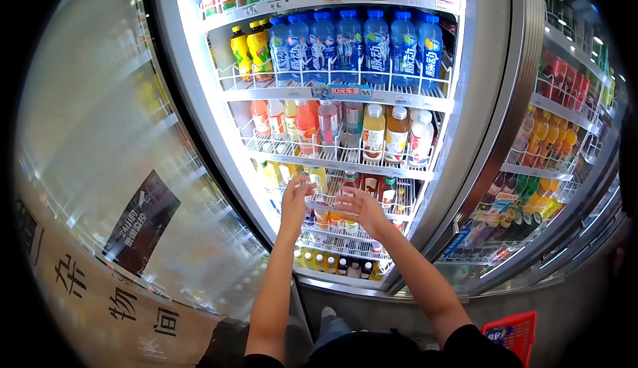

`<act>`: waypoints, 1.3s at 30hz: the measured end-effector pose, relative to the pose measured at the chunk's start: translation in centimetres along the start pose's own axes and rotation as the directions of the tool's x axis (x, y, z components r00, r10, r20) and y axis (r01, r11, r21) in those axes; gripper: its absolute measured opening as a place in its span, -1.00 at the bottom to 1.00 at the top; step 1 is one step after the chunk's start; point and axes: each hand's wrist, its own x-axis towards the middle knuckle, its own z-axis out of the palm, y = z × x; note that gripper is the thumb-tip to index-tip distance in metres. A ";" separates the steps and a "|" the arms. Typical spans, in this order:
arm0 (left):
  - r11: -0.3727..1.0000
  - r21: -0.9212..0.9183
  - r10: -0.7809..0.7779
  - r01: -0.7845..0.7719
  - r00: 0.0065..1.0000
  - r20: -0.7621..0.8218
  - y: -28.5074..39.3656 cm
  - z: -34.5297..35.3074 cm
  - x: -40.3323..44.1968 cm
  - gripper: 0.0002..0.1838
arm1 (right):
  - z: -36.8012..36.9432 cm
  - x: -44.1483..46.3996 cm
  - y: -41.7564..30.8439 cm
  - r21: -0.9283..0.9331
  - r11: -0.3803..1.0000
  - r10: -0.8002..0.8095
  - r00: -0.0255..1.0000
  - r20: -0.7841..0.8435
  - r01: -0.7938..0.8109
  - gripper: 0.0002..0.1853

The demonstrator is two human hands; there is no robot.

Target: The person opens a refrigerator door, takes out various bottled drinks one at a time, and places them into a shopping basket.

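Observation:
Both my hands reach into a lit drinks fridge, in front of its lower shelves. My left hand [296, 198] is raised with its fingers curved and apart, near some yellow bottles [268, 173]. My right hand [361, 208] is spread, palm towards the left hand, in front of dark bottles with red and green caps [387, 192]. Neither hand holds anything. Above them, a wire shelf carries tea bottles with white caps [373, 135] and an orange-red bottle [306, 127]. Higher up stands a row of blue bottles [349, 44]. My right hand partly hides the orange bottles behind it.
The fridge's glass door [119, 135] stands open on the left, with a dark sign [141, 222] on it. Wire guards run along the shelf fronts. Another drinks fridge [531, 162] is on the right. A red shopping basket [527, 341] holding a blue package is at the lower right.

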 end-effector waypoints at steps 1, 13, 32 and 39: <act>1.000 -0.008 -0.011 0.011 1.000 0.005 0.5 -0.1 0.6 -0.68 | 0.3 0.6 -0.6 -0.002 1.000 -0.026 1.000 0.001 0.026 -0.47; 0.991 0.025 0.130 -0.129 0.990 -0.048 1.4 -1.3 9.6 -0.37 | 3.9 12.9 -3.8 -0.236 0.946 -0.244 0.968 -0.060 0.223 -0.48; 0.984 -0.093 0.171 -0.150 0.943 0.284 -4.3 -4.0 27.0 -0.26 | 6.4 23.8 -3.1 -0.834 0.541 -0.389 0.911 -0.134 0.108 -0.31; 0.986 -0.109 0.156 -0.126 0.929 0.337 -4.1 -4.9 26.9 -0.32 | 6.4 23.8 -2.8 -0.818 0.545 -0.503 0.852 -0.143 0.184 -0.44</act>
